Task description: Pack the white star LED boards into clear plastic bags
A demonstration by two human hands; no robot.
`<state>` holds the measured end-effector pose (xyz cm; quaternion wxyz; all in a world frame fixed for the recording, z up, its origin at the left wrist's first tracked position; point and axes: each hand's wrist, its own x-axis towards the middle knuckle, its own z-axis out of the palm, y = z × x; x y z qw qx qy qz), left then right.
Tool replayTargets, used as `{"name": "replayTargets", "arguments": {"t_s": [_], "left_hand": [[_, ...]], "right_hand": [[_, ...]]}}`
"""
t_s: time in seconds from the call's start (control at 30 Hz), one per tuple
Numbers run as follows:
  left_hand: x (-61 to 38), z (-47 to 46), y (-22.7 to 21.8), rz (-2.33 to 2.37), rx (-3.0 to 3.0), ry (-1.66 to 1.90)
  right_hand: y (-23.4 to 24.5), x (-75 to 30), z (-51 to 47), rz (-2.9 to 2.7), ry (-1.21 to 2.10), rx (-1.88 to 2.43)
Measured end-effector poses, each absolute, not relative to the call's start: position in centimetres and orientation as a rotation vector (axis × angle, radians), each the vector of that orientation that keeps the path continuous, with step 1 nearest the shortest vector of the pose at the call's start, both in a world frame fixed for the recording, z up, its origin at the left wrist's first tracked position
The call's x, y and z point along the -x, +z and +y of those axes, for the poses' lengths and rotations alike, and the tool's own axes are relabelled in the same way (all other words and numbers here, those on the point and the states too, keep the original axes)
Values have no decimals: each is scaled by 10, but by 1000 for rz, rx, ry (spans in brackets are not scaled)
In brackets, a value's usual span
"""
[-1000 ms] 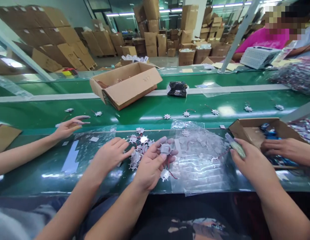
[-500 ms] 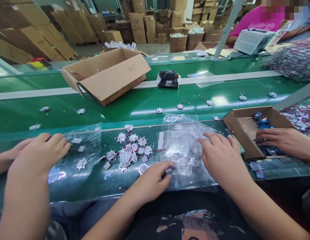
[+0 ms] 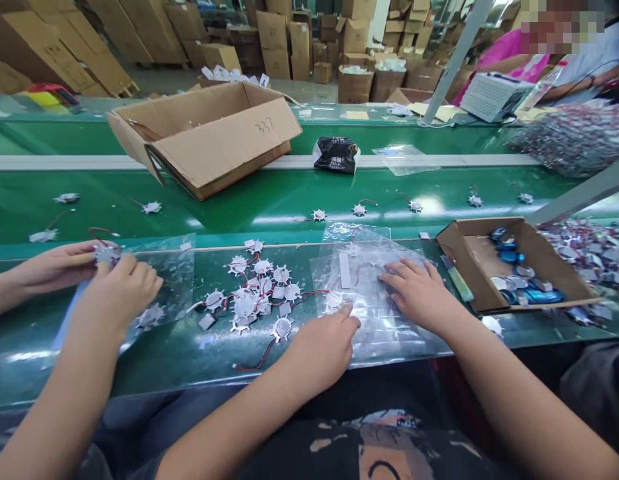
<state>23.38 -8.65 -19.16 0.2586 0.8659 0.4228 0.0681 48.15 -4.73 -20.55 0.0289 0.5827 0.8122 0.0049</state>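
A: What are the hands doing?

B: The left hand [image 3: 319, 347], low in the middle of the frame, holds nothing. Its fingers are close together, with the fingertips [image 3: 346, 317] resting on a clear plastic bag [image 3: 374, 313]. The right hand [image 3: 414, 293] lies flat on that bag, fingers spread and empty.

A: Where are the parts?

B: A loose pile of star-shaped boards [image 3: 254, 290] with red and black wires lies on the green belt [image 3: 189, 217], just left of the bag. Two more show at the bag, but I can't tell if they're inside it.

A: And the boxes?

B: The low cardboard box [image 3: 462, 267] at lower right holds blue and silver round parts [image 3: 514, 280]. Upper left of center, a bigger open box [image 3: 229, 150] is marked 337; I can't see what's in it.

A: Anyone else?

B: At far left, a co-worker's hand [image 3: 122, 290] is on one board.
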Motion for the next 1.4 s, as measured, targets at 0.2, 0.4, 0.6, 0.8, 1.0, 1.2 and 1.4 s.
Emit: {"name": "replayTargets", "arguments": {"t_s": [0.2, 0.4, 0.6, 0.8, 1.0, 1.2, 1.4], "left_hand": [[-248, -96, -194, 1092, -2319, 199], [-250, -102, -197, 1121, -2271, 254], [-249, -102, -201, 1159, -2192, 271], [-249, -107, -217, 1243, -2013, 398], [-250, -103, -208, 1085, -2370, 310], [-247, -99, -211, 1064, -2563, 195], [-250, -92, -207, 974, -2635, 40]], "right_hand": [[-201, -435, -45, 2742, -175, -1715], [-211, -423, -38, 2743, -127, -1777], [-209, -420, -35, 2757, -81, -1771], [-211, -425, -34, 2756, -100, -1729], [-212, -419, -35, 2821, 4, -1731], [-235, -427, -32, 2964, 159, -1738], [-271, -444, -28, 2968, 122, -2033]]}}
